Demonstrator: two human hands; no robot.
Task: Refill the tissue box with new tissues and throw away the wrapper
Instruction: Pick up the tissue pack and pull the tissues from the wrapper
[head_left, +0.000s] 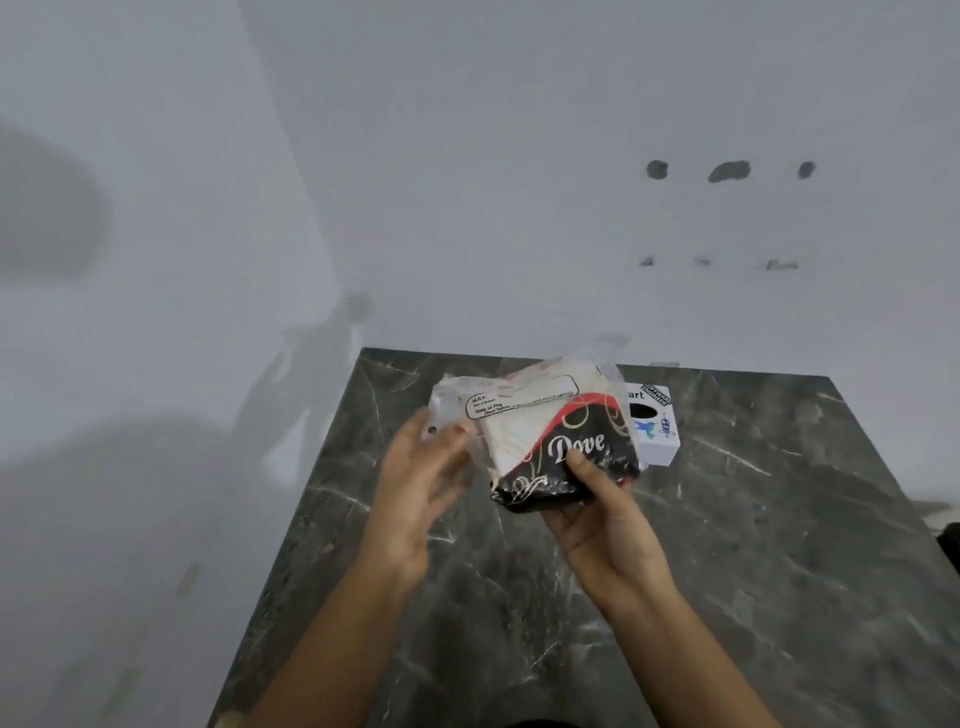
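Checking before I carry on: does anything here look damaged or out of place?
Only the wall: three dark gouges above smaller chipped marks. The tissue pack, held by both hands, and the tissue box on the table look fine.

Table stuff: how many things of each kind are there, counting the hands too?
Hands: 2, left hand and right hand
Dove tissue pack: 1, held above the marble table
White tissue box: 1
Total: 4
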